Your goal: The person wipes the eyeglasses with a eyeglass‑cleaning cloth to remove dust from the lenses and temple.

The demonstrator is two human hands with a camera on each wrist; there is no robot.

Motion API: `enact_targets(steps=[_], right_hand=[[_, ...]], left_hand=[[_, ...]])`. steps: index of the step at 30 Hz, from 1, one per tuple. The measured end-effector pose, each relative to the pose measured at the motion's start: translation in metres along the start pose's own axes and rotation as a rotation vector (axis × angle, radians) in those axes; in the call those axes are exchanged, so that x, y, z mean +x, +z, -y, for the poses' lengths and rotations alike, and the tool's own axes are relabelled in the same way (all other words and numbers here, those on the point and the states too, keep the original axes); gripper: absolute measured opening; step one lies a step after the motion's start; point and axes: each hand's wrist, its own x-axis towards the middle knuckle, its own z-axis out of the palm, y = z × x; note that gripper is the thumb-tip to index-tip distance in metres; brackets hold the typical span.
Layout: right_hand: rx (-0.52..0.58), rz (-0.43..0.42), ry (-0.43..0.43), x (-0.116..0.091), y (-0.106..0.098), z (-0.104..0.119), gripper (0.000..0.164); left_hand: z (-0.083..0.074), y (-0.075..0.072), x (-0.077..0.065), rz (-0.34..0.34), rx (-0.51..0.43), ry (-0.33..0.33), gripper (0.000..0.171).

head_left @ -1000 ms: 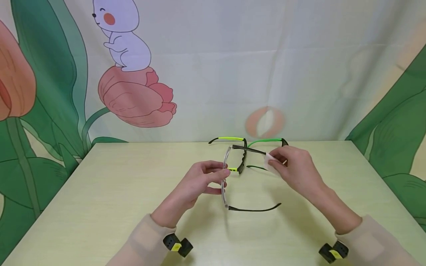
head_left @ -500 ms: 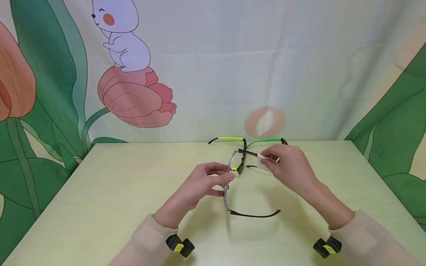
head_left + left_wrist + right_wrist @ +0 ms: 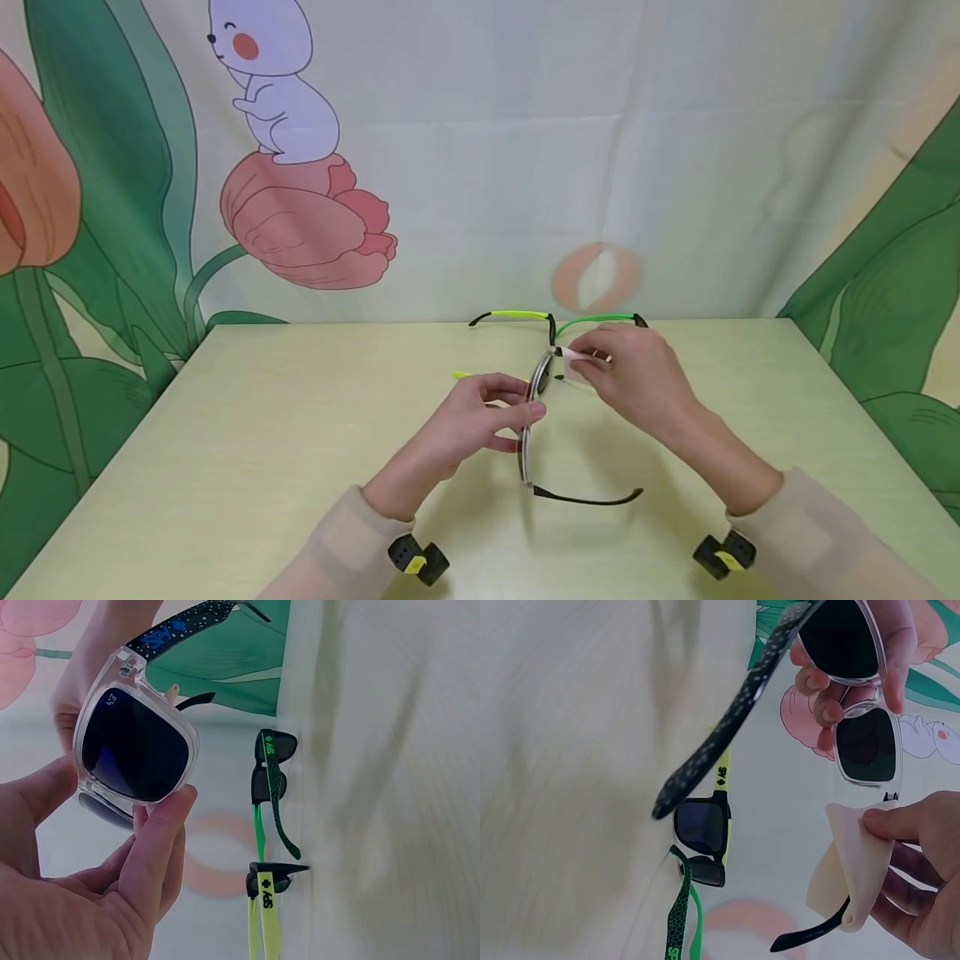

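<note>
Pale tabletop [image 3: 262,467], sunglasses up between two hands

Closest in, this side of both hands, one dark temple [image 3: 588,501] juts out bare! It belongs to the clear-framed sunglasses [image 3: 135,746], up off the tabletop, the left hand [image 3: 476,421] gripping them mid-frame. Right hand [image 3: 637,367] pinches a white cloth [image 3: 862,847] folded round the far temple [image 3: 806,939]. Just beyond the hands rest yellow-armed sunglasses [image 3: 700,825] and green-armed sunglasses [image 3: 268,769]; behind everything, a flower-print curtain [image 3: 487,200].
</note>
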Motion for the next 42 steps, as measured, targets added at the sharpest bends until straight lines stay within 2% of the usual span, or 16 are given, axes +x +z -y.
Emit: enact_targets(steps=[13,20,27,34,42], right_hand=[[-0.074,-0.009,-0.044,-0.002,0.003,0.000,0.014],[-0.116,-0.007,-0.033,-0.005,0.002,-0.004,0.011],[-0.116,-0.021,-0.017,-0.008,0.000,-0.009,0.008],[-0.106,-0.013,0.018,-0.010,-0.003,-0.012,0.006],[-0.040,-0.009,0.040,-0.013,-0.005,-0.017,0.008]], left_hand=[[0.002,0.004,0.002,-0.028,-0.022,0.000,0.039],[0.003,0.001,0.003,-0.043,-0.029,0.006,0.041],[0.002,-0.005,0.004,-0.045,-0.020,0.009,0.043],[0.000,-0.012,0.004,-0.046,-0.056,0.005,0.047],[-0.001,-0.018,0.003,-0.068,-0.083,0.007,0.043]])
